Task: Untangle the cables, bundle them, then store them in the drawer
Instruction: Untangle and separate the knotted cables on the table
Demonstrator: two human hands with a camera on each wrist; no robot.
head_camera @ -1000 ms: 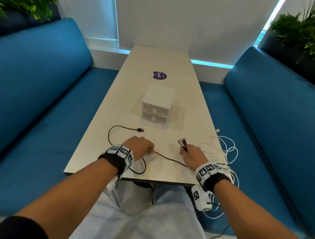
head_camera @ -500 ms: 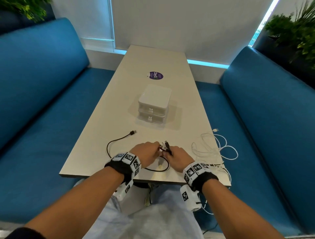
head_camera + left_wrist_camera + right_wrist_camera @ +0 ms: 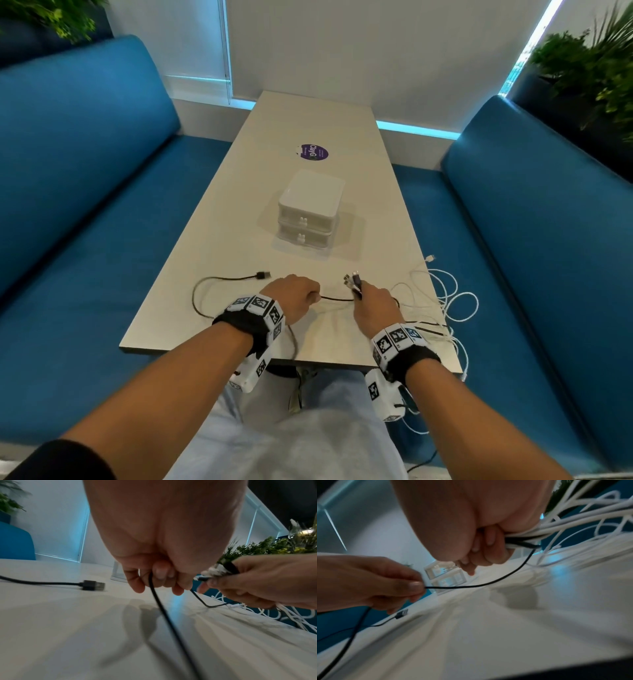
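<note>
- The white two-drawer box (image 3: 310, 209) stands mid-table at 12 o'clock from the hands, both drawers closed; what is inside cannot be told.
- The left hand (image 3: 294, 297) pinches the black cable (image 3: 337, 299) between thumb and curled fingers just above the table (image 3: 212, 246).
- The right hand (image 3: 375, 306) is clamped round a bunch of cable ends (image 3: 353, 280), black and white, plugs sticking out toward 12 o'clock.
- The black cable's USB plug (image 3: 263, 274) lies on the table at 10 o'clock from the left hand.
- The white cables (image 3: 455, 298) loop over the table edge at 3 o'clock.
- Only the right wrist view shows the white strands (image 3: 570, 524) leaving the fist; only the head view shows the purple sticker (image 3: 314, 152).
</note>
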